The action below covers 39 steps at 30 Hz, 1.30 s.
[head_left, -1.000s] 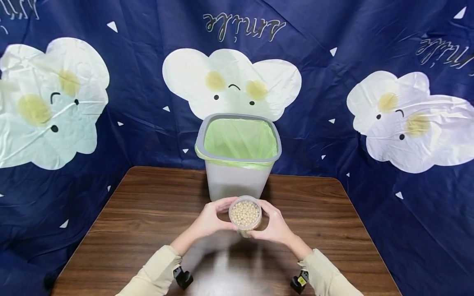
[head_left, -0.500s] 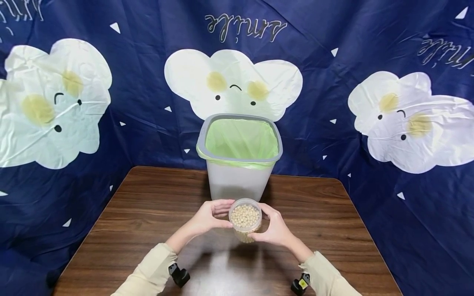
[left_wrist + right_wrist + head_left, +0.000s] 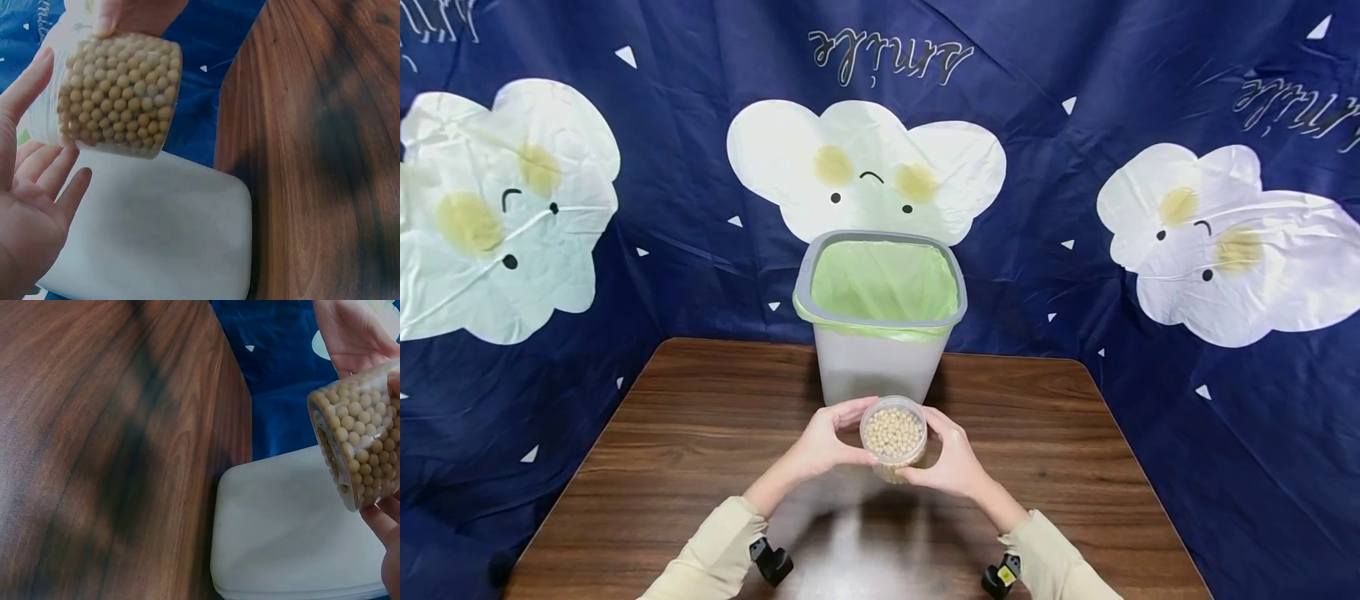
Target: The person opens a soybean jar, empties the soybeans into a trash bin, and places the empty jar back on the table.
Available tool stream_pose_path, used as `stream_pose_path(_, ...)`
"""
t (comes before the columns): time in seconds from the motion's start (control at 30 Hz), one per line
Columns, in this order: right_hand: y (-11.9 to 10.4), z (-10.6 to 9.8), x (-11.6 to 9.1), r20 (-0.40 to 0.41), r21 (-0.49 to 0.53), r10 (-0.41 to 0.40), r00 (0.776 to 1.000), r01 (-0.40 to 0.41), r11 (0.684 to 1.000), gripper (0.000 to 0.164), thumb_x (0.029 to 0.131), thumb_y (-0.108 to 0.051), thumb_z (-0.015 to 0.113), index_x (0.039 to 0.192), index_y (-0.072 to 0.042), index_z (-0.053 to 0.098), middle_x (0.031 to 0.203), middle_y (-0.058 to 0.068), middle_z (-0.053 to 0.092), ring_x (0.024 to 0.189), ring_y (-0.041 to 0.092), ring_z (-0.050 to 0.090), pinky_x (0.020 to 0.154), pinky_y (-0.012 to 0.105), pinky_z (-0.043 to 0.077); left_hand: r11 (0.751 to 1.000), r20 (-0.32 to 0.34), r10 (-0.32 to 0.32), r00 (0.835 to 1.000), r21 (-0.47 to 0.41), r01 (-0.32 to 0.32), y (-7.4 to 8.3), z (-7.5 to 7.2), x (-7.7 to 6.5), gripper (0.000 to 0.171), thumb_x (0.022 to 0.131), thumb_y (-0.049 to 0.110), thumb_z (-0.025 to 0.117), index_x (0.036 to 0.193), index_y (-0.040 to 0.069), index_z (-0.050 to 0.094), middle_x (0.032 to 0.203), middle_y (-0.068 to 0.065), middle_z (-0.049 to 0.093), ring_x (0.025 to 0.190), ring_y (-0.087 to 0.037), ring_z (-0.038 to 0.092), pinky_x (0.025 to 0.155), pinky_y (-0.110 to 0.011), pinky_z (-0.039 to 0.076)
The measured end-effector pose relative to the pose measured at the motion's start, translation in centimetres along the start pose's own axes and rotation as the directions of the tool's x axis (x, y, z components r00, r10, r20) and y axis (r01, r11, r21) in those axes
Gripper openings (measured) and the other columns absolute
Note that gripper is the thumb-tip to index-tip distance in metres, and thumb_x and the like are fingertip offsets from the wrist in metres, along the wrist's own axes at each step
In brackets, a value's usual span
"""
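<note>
A clear plastic jar (image 3: 893, 435) filled with small round beige beans is held above the table, its round top tilted toward the head camera. My left hand (image 3: 822, 442) grips the jar near its top, thumb on the near side and fingers on the far side. On the other side, my right hand (image 3: 957, 458) holds the jar's body between thumb and fingers. In the left wrist view the beans show through the jar wall (image 3: 122, 94), and the left thumb and fingertips lie at the pale clear top band (image 3: 45, 106). The right wrist view shows the jar's base (image 3: 334, 453).
Just behind the jar, a light grey trash bin (image 3: 880, 362) with a green liner bag (image 3: 887, 283) stands on the brown wooden table (image 3: 700, 417). Dark blue curtains (image 3: 677, 167) with cloud prints surround the table on three sides.
Half a second ago the jar dipped slightly and the left fingers loosened at its top. Now the jar is a little higher again, with the left fingers back around it.
</note>
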State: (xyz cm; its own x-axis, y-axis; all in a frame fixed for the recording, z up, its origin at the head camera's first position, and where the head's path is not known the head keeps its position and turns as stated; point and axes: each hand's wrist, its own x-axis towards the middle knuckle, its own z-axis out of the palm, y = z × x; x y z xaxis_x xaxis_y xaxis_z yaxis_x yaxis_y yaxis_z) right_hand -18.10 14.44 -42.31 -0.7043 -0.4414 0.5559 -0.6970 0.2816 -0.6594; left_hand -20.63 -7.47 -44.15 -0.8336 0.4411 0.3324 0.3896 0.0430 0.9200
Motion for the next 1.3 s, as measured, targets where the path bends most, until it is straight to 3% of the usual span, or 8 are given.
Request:
stream_pose_path(0.3, 0.6, 0.6, 0.0, -0.118, -0.075, -0.005, 0.993, -0.004, 0.997, 0.075, 0.053, -0.004, 0.081, 0.119, 0.01, 0.049, 0.109, 0.021, 0.056, 0.096, 0.032, 0.056, 0.072, 0.033, 0.052, 0.998, -0.162, 0.042, 0.986, 0.061, -0.032, 2.5, 1.6, -0.4, 0.071, 0.06, -0.004, 0.08, 0.123, -0.012, 0.049, 0.119, -0.024, 0.055, 0.109, -0.036, 0.053, 0.091, -0.035, 0.045)
stream_pose_path(0.4, 0.6, 0.8, 0.0, -0.142, -0.082, -0.001, 0.99, -0.011, 0.997, 0.075, 0.053, -0.003, 0.082, 0.119, 0.011, 0.049, 0.11, 0.022, 0.056, 0.096, 0.033, 0.056, 0.073, 0.033, 0.052, 0.997, -0.197, 0.043, 0.979, 0.066, -0.031, 2.6, 2.1, -0.5, 0.072, 0.06, -0.005, 0.08, 0.124, -0.013, 0.047, 0.119, -0.025, 0.055, 0.108, -0.036, 0.054, 0.088, -0.036, 0.046)
stream_pose_path(0.53, 0.6, 0.6, -0.1, -0.132, -0.069, 0.022, 0.991, -0.031, 0.997, 0.074, 0.054, -0.003, 0.081, 0.119, 0.011, 0.049, 0.111, 0.023, 0.055, 0.098, 0.034, 0.056, 0.075, 0.034, 0.052, 0.999, -0.137, 0.05, 0.989, 0.023, -0.047, 1.3, 1.8, -0.5, 0.073, 0.063, -0.006, 0.078, 0.127, -0.013, 0.043, 0.123, -0.026, 0.051, 0.111, -0.036, 0.051, 0.089, -0.037, 0.045)
stream_pose_path(0.67, 0.5, 0.1, -0.3, -0.064, -0.019, 0.027, 0.998, -0.028, 0.999, 0.075, 0.055, -0.003, 0.081, 0.12, 0.011, 0.048, 0.112, 0.023, 0.056, 0.099, 0.034, 0.056, 0.076, 0.036, 0.052, 0.999, -0.052, 0.046, 0.998, 0.007, -0.046, 0.1, 0.3, -0.3, 0.061, 0.066, -0.004, 0.077, 0.12, -0.011, 0.052, 0.117, -0.023, 0.057, 0.108, -0.029, 0.056, 0.089, -0.034, 0.046)
stream_pose_path(0.77, 0.4, -0.2, -0.3, 0.009, 0.037, 0.016, 1.0, -0.017, 0.999, 0.074, 0.055, -0.002, 0.081, 0.12, 0.011, 0.048, 0.112, 0.023, 0.056, 0.1, 0.032, 0.056, 0.078, 0.036, 0.051, 0.999, -0.008, 0.037, 0.999, 0.019, -0.037, 0.1, -0.7, -0.2, 0.055, 0.065, 0.001, 0.079, 0.114, -0.009, 0.058, 0.111, -0.021, 0.061, 0.102, -0.022, 0.06, 0.088, -0.031, 0.047)
stream_pose_path(0.9, 0.4, -0.4, -0.3, 0.062, 0.055, -0.002, 0.998, -0.002, 0.998, 0.072, 0.056, -0.002, 0.081, 0.119, 0.01, 0.049, 0.111, 0.022, 0.057, 0.1, 0.028, 0.057, 0.078, 0.032, 0.051, 0.999, 0.07, 0.041, 0.997, 0.0, -0.041, 0.4, -1.0, -0.1, 0.067, 0.063, 0.004, 0.081, 0.122, -0.01, 0.052, 0.119, -0.022, 0.056, 0.107, -0.025, 0.056, 0.091, -0.026, 0.044)
stream_pose_path(1.3, -0.2, -0.5, 0.1, 0.055, 0.029, -0.014, 0.998, 0.012, 0.999, 0.075, 0.055, 0.0, 0.082, 0.12, 0.012, 0.048, 0.111, 0.023, 0.055, 0.1, 0.034, 0.056, 0.081, 0.035, 0.051, 1.0, 0.078, -0.008, 0.997, -0.028, 0.01, 0.4, -0.1, 0.2, 0.081, 0.062, -0.001, 0.08, 0.13, -0.013, 0.039, 0.128, -0.025, 0.047, 0.113, -0.036, 0.05, 0.093, -0.023, 0.04)
